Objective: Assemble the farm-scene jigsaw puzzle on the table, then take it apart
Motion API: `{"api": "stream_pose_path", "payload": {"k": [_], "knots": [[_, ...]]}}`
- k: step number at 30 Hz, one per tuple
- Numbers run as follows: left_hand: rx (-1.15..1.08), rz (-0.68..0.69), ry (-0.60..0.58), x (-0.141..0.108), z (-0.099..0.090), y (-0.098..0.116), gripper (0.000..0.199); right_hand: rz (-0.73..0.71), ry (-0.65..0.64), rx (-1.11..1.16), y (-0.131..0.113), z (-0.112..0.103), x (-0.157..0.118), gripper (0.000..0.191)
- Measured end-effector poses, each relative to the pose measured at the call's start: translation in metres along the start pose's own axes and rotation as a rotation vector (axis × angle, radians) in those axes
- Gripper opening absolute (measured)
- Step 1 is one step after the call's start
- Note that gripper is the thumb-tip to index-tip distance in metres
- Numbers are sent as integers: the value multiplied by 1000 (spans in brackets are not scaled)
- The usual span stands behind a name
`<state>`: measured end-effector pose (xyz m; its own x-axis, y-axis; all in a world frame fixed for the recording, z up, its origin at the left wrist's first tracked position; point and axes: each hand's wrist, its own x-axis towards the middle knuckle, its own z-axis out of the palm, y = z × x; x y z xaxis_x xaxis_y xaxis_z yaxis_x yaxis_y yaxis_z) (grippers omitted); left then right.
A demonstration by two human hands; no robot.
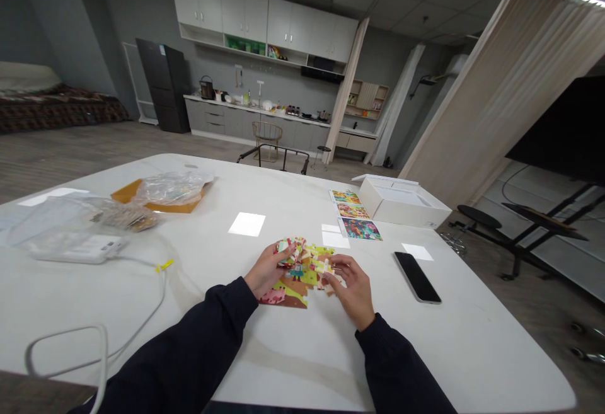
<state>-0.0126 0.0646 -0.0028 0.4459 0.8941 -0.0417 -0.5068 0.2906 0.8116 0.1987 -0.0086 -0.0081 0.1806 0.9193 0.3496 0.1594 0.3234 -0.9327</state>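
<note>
A partly joined jigsaw puzzle [293,293] in yellow, green and brown lies on the white table in front of me. Over its left side, my left hand [270,268] is closed on several colourful puzzle pieces [292,251], held between thumb and fingers. At the puzzle's right edge, my right hand [352,288] pinches a light-coloured puzzle piece [325,268] between thumb and fingers. Whether that piece touches the joined part I cannot tell. Both hands cover some of the picture.
Right of my hands lies a black phone [418,277]. Picture cards [355,212] sit beside a white box [401,201]. On the left are an orange tray [127,193] with plastic bags [172,187], a white power strip [78,247] and a looped cable [142,319].
</note>
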Motion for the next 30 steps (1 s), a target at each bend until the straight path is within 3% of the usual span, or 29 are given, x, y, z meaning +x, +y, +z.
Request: {"api": "stream_pose_path", "payload": {"k": [3, 7, 12, 15, 18, 25, 27, 30], "knots": [[-5, -35, -43, -2, 2, 2, 38, 38, 15, 14, 3, 6, 3, 35], [5, -117, -162, -6, 9, -1, 43, 32, -81, 29, 5, 21, 9, 37], [-33, 16, 9, 0, 2, 2, 41, -132, -150, -188, 2, 23, 11, 69], [-55, 35, 60, 3, -3, 9, 39, -256, -368, -425, 4, 17, 8, 59], [-106, 46, 116, 3, -5, 13, 34, -298, -555, -615, 7, 15, 3, 63], [-177, 57, 248, 4, -8, 15, 23, -434, -634, -764, 6, 19, -2, 37], [-181, 59, 255, 5, -10, 16, 23, -479, -618, -776, 7, 22, -1, 27], [-172, 58, 248, 6, -12, 17, 25, -508, -571, -766, 9, 26, 0, 29]]}}
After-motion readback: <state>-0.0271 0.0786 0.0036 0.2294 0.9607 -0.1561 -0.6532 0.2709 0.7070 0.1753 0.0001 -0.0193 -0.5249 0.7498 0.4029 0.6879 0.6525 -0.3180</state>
